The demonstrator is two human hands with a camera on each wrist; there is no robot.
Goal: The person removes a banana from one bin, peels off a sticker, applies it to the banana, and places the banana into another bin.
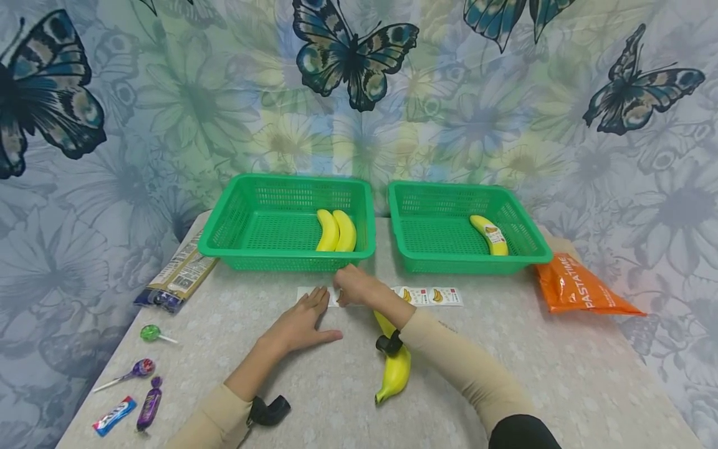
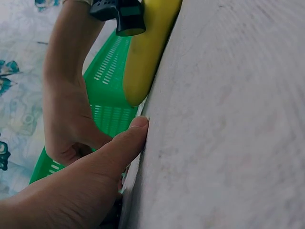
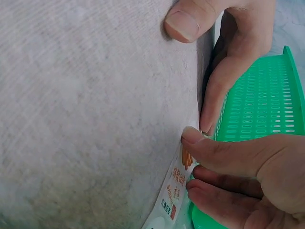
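A white strip of banana stickers lies on the table in front of the two baskets. My left hand rests flat on its left end, fingers extended and thumb spread to the side. Beside it my right hand has its fingers curled. In the right wrist view the thumb and fingers of the right hand pinch at a sticker on the strip. A loose yellow banana lies under the right wrist, partly hidden by the forearm and the wrist camera.
The left green basket holds two bananas. In the right green basket lies one banana with a sticker. An orange pasta bag sits at right; a gold packet, lollipops and wrapped sweets at left.
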